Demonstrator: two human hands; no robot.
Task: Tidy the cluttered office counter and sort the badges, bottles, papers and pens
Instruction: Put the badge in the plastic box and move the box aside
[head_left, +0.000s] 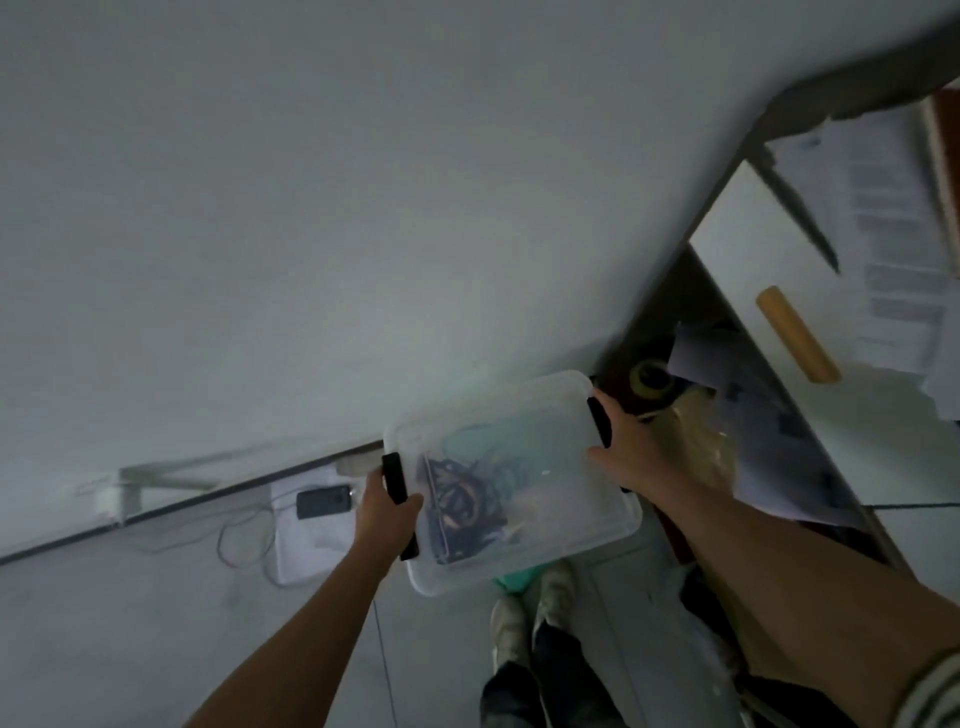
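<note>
I hold a clear plastic storage box (540, 441) with a translucent lid in the air above the floor. Through its lid a tangle of dark lanyards and badges shows. My left hand (384, 512) grips the box's left end over a black latch. My right hand (626, 444) grips the right end beside the other black latch. Printed papers (878, 218) lie on the counter at the upper right. The whole frame is blurred.
A white cabinet front (748, 249) with a wooden handle (797, 335) stands at the right. Below it are a tape roll (649, 379), a crinkled plastic bag (701, 441) and loose sheets. On the floor to the left lie a phone (324, 501) with a cable. My shoes (530, 613) show below.
</note>
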